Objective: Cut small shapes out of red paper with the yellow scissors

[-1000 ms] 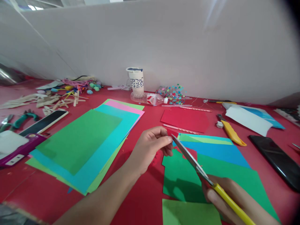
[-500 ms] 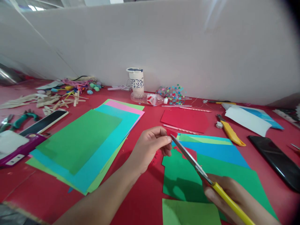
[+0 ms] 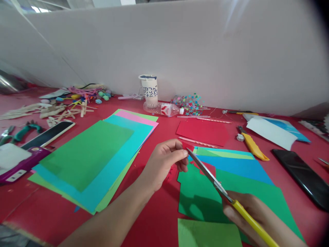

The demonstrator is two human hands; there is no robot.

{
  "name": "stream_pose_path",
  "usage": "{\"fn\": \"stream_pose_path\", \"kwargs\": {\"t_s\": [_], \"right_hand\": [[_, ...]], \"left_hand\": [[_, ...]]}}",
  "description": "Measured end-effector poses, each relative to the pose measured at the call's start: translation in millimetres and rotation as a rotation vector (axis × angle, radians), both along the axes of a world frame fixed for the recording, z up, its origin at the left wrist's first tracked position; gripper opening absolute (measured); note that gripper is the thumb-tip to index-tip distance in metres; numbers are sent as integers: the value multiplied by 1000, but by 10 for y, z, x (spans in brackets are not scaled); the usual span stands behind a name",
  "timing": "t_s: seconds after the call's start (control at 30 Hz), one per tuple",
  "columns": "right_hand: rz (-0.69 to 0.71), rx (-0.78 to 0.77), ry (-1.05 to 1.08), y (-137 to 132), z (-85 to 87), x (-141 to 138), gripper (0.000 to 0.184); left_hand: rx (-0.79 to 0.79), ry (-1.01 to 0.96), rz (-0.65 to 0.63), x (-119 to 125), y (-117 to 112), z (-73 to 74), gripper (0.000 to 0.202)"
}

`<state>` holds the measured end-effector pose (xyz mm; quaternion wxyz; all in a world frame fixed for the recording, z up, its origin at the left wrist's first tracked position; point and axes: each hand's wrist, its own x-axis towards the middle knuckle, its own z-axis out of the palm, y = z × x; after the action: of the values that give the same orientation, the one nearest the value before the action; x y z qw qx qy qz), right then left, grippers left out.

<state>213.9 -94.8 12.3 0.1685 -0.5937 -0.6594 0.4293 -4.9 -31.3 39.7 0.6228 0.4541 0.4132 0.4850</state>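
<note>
My left hand (image 3: 168,159) is closed in a pinch on a small piece of red paper (image 3: 185,145), mostly hidden by the fingers. In my right hand (image 3: 246,209) is a pair of scissors with yellow handles (image 3: 253,223). The scissors' metal blades look nearly closed, and their tips meet the red paper beside my left thumb. Below the blades lie a dark green sheet (image 3: 200,199), a blue sheet (image 3: 239,166) and a red paper scrap (image 3: 209,168). Small red cuttings (image 3: 171,173) lie under my left hand.
Coloured sheets (image 3: 87,151) are stacked on the left. A cup (image 3: 149,90), a plastic bottle (image 3: 166,108) and a red sheet (image 3: 203,132) are at the back. Right of my hands lie a yellow utility knife (image 3: 253,145) and a black phone (image 3: 303,178).
Both hands and the scissors hold almost the same position. Slightly more of the red paper shows above my left thumb.
</note>
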Motion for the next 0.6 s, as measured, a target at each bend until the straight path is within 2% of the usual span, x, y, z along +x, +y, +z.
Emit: {"fn": "stream_pose_path", "kwargs": {"t_s": [0.1, 0.3, 0.47, 0.6], "right_hand": [[16, -7, 18, 17, 18, -9, 66], [-44, -10, 12, 14, 20, -36, 71], [-42, -23, 35, -3, -1, -43, 72], [-55, -18, 85, -18, 45, -59, 69]], "left_hand": [[16, 21, 5, 1, -7, 0, 14], [104, 127, 91, 6, -10, 12, 14], [131, 130, 76, 1, -21, -8, 15], [131, 84, 63, -6, -32, -24, 15]]}}
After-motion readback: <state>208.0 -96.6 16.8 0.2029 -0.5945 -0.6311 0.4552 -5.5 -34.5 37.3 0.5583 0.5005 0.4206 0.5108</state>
